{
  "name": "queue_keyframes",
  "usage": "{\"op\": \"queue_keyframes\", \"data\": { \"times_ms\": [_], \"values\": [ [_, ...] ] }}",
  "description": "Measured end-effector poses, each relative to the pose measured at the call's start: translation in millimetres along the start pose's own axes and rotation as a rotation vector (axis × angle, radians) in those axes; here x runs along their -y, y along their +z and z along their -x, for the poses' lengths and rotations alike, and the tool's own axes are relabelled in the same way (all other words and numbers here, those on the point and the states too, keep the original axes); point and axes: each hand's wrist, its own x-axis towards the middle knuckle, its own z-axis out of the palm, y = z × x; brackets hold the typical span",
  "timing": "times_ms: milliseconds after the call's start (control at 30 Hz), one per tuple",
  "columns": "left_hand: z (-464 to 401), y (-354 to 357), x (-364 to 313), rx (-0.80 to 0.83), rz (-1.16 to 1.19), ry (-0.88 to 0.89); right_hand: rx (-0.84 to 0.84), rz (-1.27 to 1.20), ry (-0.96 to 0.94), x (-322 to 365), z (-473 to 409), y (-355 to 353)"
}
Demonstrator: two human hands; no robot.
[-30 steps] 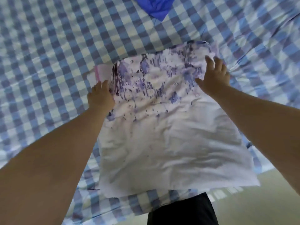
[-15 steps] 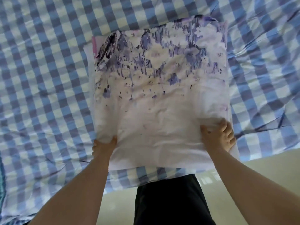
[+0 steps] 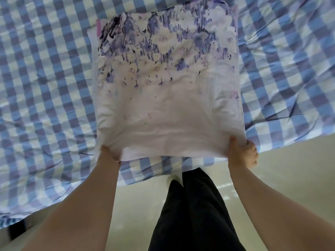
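Observation:
A folded white cloth with a purple flower print (image 3: 168,91) lies on the blue and white checked bedspread (image 3: 45,78). My left hand (image 3: 109,153) grips its near left corner, fingers tucked under the fabric. My right hand (image 3: 242,153) grips the near right corner, thumb on top and fingers curled below. The near edge of the cloth is lifted slightly off the bed between both hands.
The bed's near edge runs across the lower part of the view, with pale floor (image 3: 290,169) beyond it. My black trouser legs (image 3: 194,214) stand close to the bed. A pink strip (image 3: 98,28) peeks out at the cloth's far left corner.
Both hands slid from the far corners of the cloth down to its near corners and took hold there. The view has tilted down toward the floor.

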Motion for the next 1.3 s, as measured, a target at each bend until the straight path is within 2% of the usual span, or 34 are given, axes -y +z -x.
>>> {"op": "queue_keyframes", "data": {
  "times_ms": [167, 233, 300, 367, 433, 500, 567, 667, 733, 767, 833, 900, 1000, 1100, 1167, 1233, 1300],
  "values": [
    [20, -4, 1, 0.113, 0.163, -0.013, 0.203, -0.092, -0.092, -29, 1, -17],
    [33, -8, 3, 0.128, 0.188, 0.084, 0.229, -0.124, -0.226, -34, 10, -23],
    [51, -8, 4, 0.079, 0.16, 0.247, 0.239, -0.158, -0.368, -26, 24, -32],
    [68, -15, 5, 0.064, 0.187, 0.384, 0.168, -0.139, -0.539, -11, 38, -51],
    [78, -32, 5, 0.078, 0.239, 0.444, 0.009, -0.085, -0.662, -1, 34, -77],
    [76, -50, 11, 0.095, 0.182, 0.434, -0.092, -0.04, -0.612, -9, 14, -94],
    [70, -63, 28, 0.155, 0.086, 0.33, -0.043, 0.003, -0.449, -30, -9, -90],
    [53, -70, 65, 0.195, 0.001, 0.087, 0.122, -0.27, 0.03, -59, -21, -68],
    [46, -70, 86, 0.25, 0.01, -0.013, 0.328, -0.495, 0.318, -73, -15, -53],
    [45, -66, 92, 0.295, -0.014, -0.009, 0.459, -0.612, 0.4, -79, -10, -46],
    [47, -54, 98, 0.372, -0.012, 0.017, 0.69, -0.8, 0.431, -81, 0, -31],
    [48, -42, 97, 0.406, 0.038, 0.011, 0.792, -0.913, 0.404, -70, 9, -20],
    [49, -31, 87, 0.416, 0.124, 0.027, 0.741, -0.997, 0.441, -52, 18, -9],
    [47, -20, 77, 0.302, 0.22, 0.047, 0.643, -1.027, 0.498, -40, 19, -7],
    [53, -11, 68, 0.295, 0.265, 0.057, 0.618, -1.077, 0.528, -28, 20, -12],
    [63, -10, 60, 0.296, 0.321, 0.14, 0.602, -1.152, 0.471, -11, 26, -26],
    [77, -17, 57, 0.206, 0.313, 0.35, 0.505, -1.158, 0.279, 8, 38, -50]
  ]
}}
